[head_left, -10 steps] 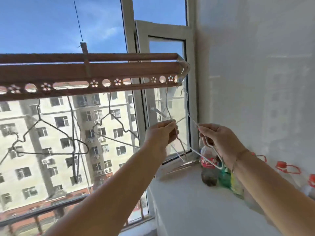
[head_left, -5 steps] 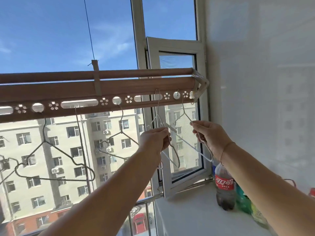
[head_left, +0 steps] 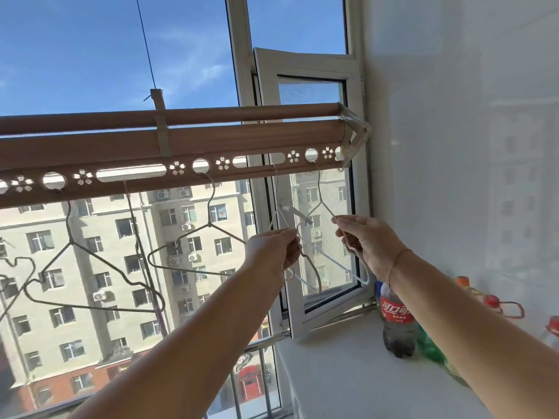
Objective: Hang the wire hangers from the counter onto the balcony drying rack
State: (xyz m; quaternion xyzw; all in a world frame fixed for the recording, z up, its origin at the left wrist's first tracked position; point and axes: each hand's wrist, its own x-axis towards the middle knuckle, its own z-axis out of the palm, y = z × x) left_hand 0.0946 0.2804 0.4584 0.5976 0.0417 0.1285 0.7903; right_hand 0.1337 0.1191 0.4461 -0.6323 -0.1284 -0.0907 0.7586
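A brown drying rack (head_left: 211, 140) with a perforated rail runs across the window. Near its right end two white wire hangers hang by their hooks. My left hand (head_left: 273, 252) grips the left white hanger (head_left: 278, 195), whose hook sits in a slot. My right hand (head_left: 370, 243) holds the right white hanger (head_left: 319, 189), hooked in a round hole close to the rack's end. Further left on the rail, two grey wire hangers (head_left: 198, 232) (head_left: 90, 261) hang free.
An open white window sash (head_left: 302, 86) stands just behind the hangers. A white wall (head_left: 453, 146) closes the right side. On the white counter (head_left: 348, 382) stand a cola bottle (head_left: 396, 325), a green bottle (head_left: 429, 349) and red-capped bottles (head_left: 490, 300). A thin cable (head_left: 145, 43) rises from the rack.
Both hands have risen with the white hangers, and the hooks now sit on the rail. The view has tilted upward, so the rack appears lower.
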